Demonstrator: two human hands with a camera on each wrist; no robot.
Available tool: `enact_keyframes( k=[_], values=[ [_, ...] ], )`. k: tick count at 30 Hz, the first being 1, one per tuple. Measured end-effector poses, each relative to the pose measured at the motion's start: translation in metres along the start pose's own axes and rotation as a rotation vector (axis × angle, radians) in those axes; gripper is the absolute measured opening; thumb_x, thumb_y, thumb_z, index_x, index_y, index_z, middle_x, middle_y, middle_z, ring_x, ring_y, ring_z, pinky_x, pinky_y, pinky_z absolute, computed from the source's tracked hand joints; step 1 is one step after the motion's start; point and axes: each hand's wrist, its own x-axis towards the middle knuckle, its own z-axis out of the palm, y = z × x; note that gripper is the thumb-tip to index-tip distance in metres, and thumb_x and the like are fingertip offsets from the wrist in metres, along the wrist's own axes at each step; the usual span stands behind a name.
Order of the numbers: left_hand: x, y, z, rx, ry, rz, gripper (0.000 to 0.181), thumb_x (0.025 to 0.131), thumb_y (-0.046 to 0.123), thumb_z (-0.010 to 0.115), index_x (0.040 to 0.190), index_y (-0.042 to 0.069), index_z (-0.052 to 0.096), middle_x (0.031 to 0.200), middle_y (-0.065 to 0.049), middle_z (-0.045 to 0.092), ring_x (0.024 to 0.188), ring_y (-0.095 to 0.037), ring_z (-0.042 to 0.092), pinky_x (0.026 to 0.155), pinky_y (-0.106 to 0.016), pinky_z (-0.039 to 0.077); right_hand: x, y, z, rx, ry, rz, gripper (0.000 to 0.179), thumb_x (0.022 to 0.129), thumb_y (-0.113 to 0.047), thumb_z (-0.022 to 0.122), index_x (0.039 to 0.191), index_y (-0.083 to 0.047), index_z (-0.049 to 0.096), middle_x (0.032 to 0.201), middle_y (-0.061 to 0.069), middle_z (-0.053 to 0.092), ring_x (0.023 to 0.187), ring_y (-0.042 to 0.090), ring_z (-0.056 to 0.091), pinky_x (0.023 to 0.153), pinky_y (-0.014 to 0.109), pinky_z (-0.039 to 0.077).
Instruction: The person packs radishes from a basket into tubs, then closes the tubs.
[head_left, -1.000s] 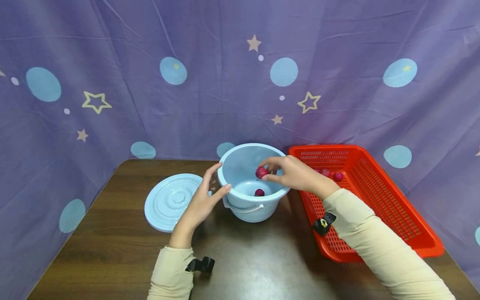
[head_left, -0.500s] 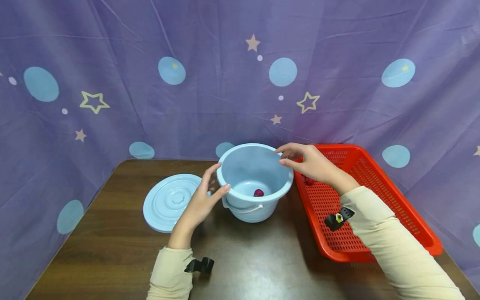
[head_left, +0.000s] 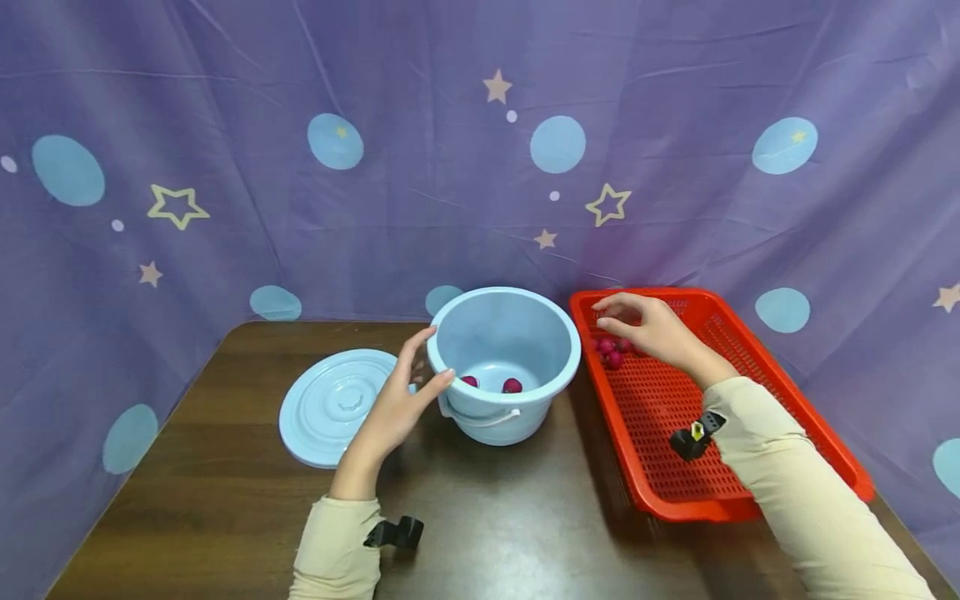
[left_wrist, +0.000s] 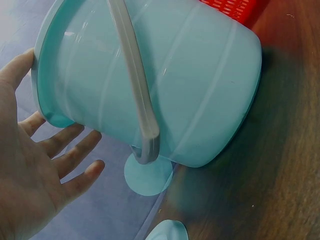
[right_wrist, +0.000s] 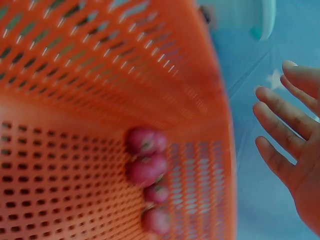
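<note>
A light-blue bucket (head_left: 498, 329) stands upright on the table with two red radishes (head_left: 512, 386) visible at its bottom. My left hand (head_left: 393, 408) touches the bucket's left rim with thumb and index finger; the left wrist view shows its fingers fairly straight. Over the far left part of the red basket (head_left: 667, 417) hovers my right hand (head_left: 656, 333), holding nothing, its fingers loosely bent. Several radishes (right_wrist: 147, 170) lie bunched at that end of the basket, below the right hand and apart from it.
A light-blue lid (head_left: 326, 417) lies flat on the wooden table (head_left: 195, 500), left of the bucket. The bucket's pale handle (left_wrist: 135, 70) hangs down along its side. Behind the table hangs a purple patterned cloth (head_left: 420, 167).
My right hand has released a radish into the bucket and moved right over the basket. A second radish now shows in the bucket. The left hand has stayed at the rim.
</note>
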Motion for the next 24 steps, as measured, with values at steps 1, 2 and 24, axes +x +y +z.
enact_keyframes(
  k=[1, 2, 24],
  values=[
    [0.0, 0.0, 0.0, -0.004, 0.001, 0.001, 0.067, 0.098, 0.032, 0.063, 0.154, 0.027, 0.027, 0.151, -0.014, 0.04, 0.135, -0.029, 0.04, 0.107, -0.055, 0.031, 0.0, 0.005, 0.001, -0.001, 0.005, 0.006, 0.026, 0.094, -0.017, 0.07, 0.117, -0.005, 0.07, 0.102, 0.008, 0.073, 0.094, 0.022, 0.066, 0.087, 0.035, 0.048],
    [-0.001, 0.0, 0.0, -0.008, 0.002, 0.002, 0.067, 0.098, 0.031, 0.063, 0.154, 0.027, 0.027, 0.15, -0.014, 0.04, 0.135, -0.029, 0.04, 0.107, -0.056, 0.031, 0.0, 0.01, 0.002, -0.002, 0.009, 0.015, 0.026, 0.094, -0.016, 0.069, 0.117, -0.004, 0.069, 0.103, 0.009, 0.072, 0.095, 0.023, 0.066, 0.087, 0.036, 0.047],
    [-0.003, 0.001, -0.003, -0.013, -0.002, 0.006, 0.066, 0.097, 0.033, 0.063, 0.154, 0.029, 0.028, 0.149, -0.012, 0.042, 0.134, -0.027, 0.041, 0.107, -0.055, 0.032, -0.016, 0.085, 0.015, 0.107, -0.163, 0.289, 0.036, 0.094, -0.012, 0.068, 0.121, 0.011, 0.061, 0.109, 0.025, 0.068, 0.091, 0.029, 0.067, 0.074, 0.035, 0.054]
  ],
)
